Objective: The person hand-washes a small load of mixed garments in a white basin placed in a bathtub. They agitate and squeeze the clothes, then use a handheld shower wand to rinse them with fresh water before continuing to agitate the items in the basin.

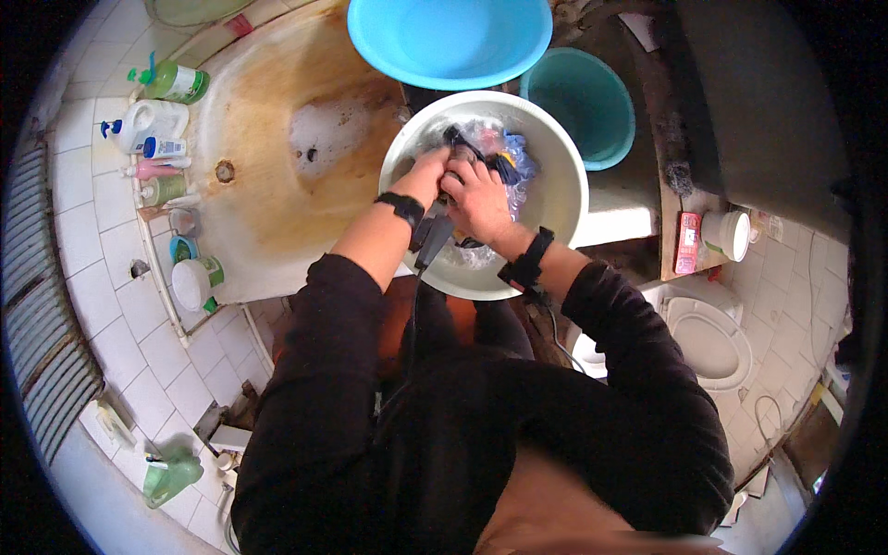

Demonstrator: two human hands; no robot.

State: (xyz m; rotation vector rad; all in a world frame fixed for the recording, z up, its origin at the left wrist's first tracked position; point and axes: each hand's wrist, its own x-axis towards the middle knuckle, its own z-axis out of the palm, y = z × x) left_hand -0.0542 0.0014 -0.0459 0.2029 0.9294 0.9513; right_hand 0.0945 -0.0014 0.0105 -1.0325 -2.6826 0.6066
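A white plastic basin (pixel 558 229) stands in front of me with wet cloth and suds in it. Both hands are inside, close together over a bunched dark cloth (pixel 465 141). My left hand (pixel 431 170) grips this cloth, its fingers partly hidden behind the other hand. Curled fingers of my right hand (pixel 479 202) press and hold the same bunch. To the right of the hands lies a blue cloth (pixel 519 163) with a yellow patch near it. Each wrist wears a black strap; a dark device (pixel 433 241) with a cable hangs by the left one.
Beyond the basin are a light blue tub (pixel 451 41) and a teal bucket (pixel 583 111). On the left is a stained bathtub (pixel 260 173), its ledge lined with several bottles (pixel 163 128). A toilet (pixel 707 340) and a white tub (pixel 725 232) are on the right.
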